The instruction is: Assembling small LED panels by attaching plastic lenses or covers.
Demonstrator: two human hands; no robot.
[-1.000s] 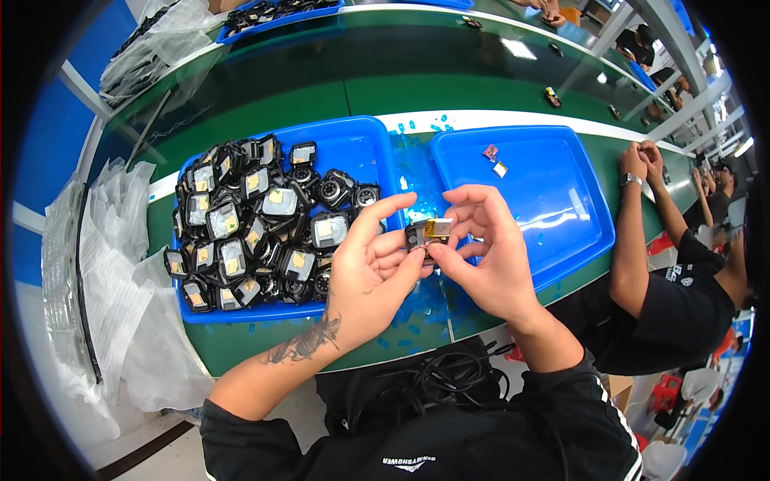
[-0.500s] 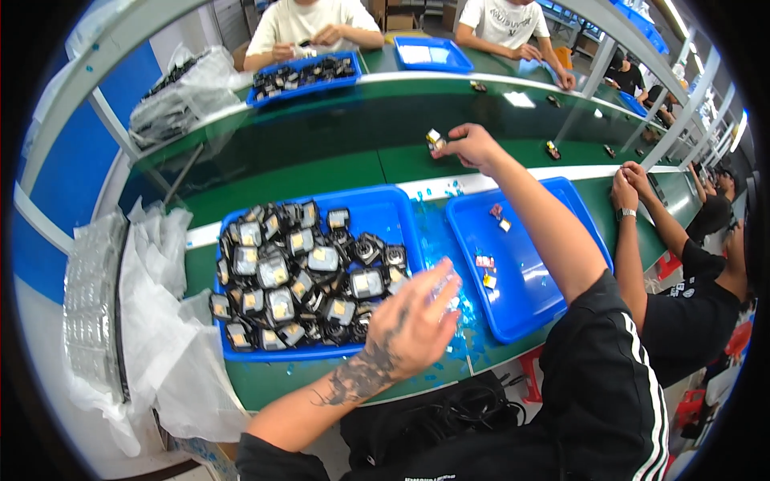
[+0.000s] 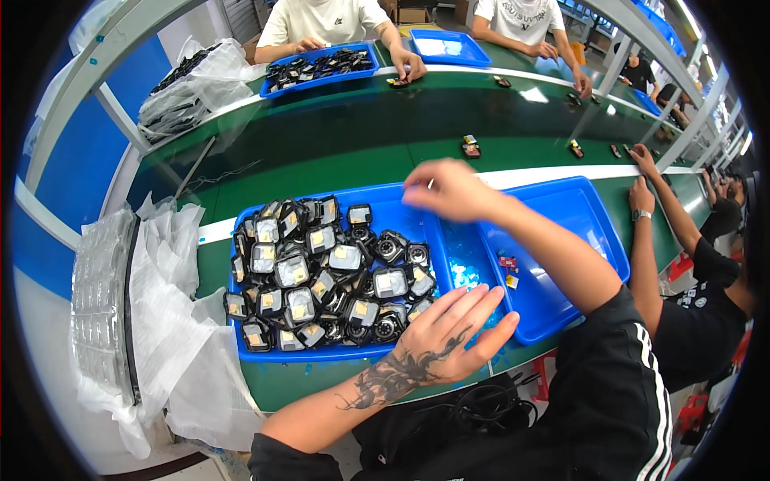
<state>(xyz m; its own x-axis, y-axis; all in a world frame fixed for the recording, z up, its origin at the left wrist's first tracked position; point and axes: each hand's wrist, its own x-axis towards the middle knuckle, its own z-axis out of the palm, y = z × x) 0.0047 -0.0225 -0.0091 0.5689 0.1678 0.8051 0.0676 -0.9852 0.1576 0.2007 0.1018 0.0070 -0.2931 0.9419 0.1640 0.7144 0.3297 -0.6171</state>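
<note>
My left hand (image 3: 459, 335) is open, palm down with fingers stretched, above a patch of blue film scraps (image 3: 468, 272) between two blue trays. Nothing shows in its grip. My right hand (image 3: 453, 191) is bent and smeared by motion over the gap between the trays; whether its fingers hold anything cannot be made out. Beyond it, a small red and yellow electronic part (image 3: 470, 146) lies on the green conveyor belt (image 3: 337, 164). Many black square casings with grey-white faces (image 3: 293, 271) fill the left tray (image 3: 341, 353).
The right tray (image 3: 561, 232) holds a small red part (image 3: 507, 262) and a yellow-white piece (image 3: 512, 281). Clear plastic sheeting (image 3: 172, 305) hangs at the left. Across the belt, a person's hand (image 3: 407, 67) touches a part. A co-worker's arm (image 3: 642, 264) is close on the right.
My right hand has let go of the small part on the belt and come back toward me. My left hand has moved slightly right with fingers straighter. The person opposite has reached onto the belt.
</note>
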